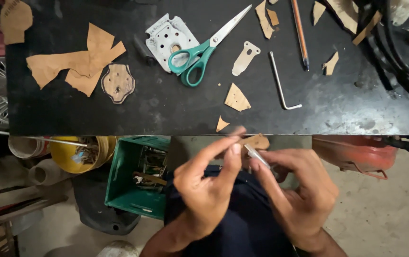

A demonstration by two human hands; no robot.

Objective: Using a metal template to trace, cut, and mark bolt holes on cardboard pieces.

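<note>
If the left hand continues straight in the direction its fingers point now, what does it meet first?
The left hand points up and right, toward the small tan cardboard piece it pinches. Beyond that, probably the front edge of the black worktable, though depth is unclear from this head view.

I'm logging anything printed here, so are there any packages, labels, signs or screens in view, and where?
None show: no packages, labels, signs or screens.
Nearest to packaging: green crate, below the bench, rectangular, holding tools.
Yellow bucket, left of the crate, round, holding small metal parts.
</note>
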